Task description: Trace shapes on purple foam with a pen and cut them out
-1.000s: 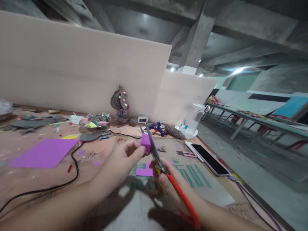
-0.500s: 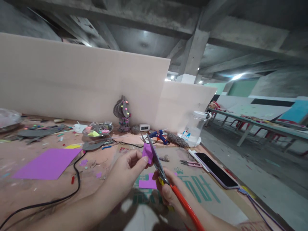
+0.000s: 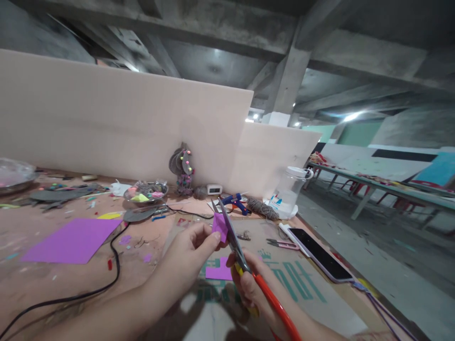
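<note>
Between the thumb and fingers of my left hand [image 3: 195,248] is a small piece of purple sheet [image 3: 220,227]. My right hand [image 3: 254,279] is wrapped round the handles of a pair of scissors [image 3: 236,244] with red and yellow on the grips. The scissor blades are slightly parted and point away from me, right at the purple piece; whether they bite into it I cannot tell. Below my hands, a cut purple offcut [image 3: 218,272] lies on a printed board [image 3: 302,279], partly hidden by my right hand.
A large purple sheet [image 3: 73,240] and a black cable [image 3: 115,265] lie on the left. Behind are a dish of scraps [image 3: 145,193], a glue gun [image 3: 234,202] and grey yarn [image 3: 262,208]. To the right are pink snips [image 3: 284,244], a phone [image 3: 320,253] and a clear jug [image 3: 285,192].
The whole view has shifted very slightly. Both hands, the purple piece and the scissors keep nearly the same pose.
</note>
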Demonstrator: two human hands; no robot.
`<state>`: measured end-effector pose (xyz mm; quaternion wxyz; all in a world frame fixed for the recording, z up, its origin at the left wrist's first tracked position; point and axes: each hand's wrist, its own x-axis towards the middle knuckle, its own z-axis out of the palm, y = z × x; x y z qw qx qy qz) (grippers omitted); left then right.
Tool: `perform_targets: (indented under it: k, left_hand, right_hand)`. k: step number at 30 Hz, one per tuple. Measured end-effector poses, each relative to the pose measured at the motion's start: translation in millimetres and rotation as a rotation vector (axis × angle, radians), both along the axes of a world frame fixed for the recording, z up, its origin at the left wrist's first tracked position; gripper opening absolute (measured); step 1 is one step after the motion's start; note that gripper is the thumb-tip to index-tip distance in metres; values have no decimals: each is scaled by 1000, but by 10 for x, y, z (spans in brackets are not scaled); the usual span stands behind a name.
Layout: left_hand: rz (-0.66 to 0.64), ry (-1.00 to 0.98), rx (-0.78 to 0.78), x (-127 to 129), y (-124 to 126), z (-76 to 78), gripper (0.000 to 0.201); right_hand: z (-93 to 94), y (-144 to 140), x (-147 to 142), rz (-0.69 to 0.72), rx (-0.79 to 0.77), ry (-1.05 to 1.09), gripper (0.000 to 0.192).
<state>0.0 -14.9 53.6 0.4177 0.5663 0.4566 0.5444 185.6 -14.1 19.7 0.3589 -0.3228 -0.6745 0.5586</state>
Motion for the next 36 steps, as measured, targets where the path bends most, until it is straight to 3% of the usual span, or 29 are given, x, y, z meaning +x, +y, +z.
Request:
perform_targets:
  k: [20, 36]
  left_hand:
    - [3, -30, -12, -7, 17, -47, 25]
    - [-30, -34, 10, -26, 1, 28, 23]
  right_hand:
    - [-2, 30, 7, 9, 4, -19, 56]
    - [52, 11, -5, 2, -3, -44, 61]
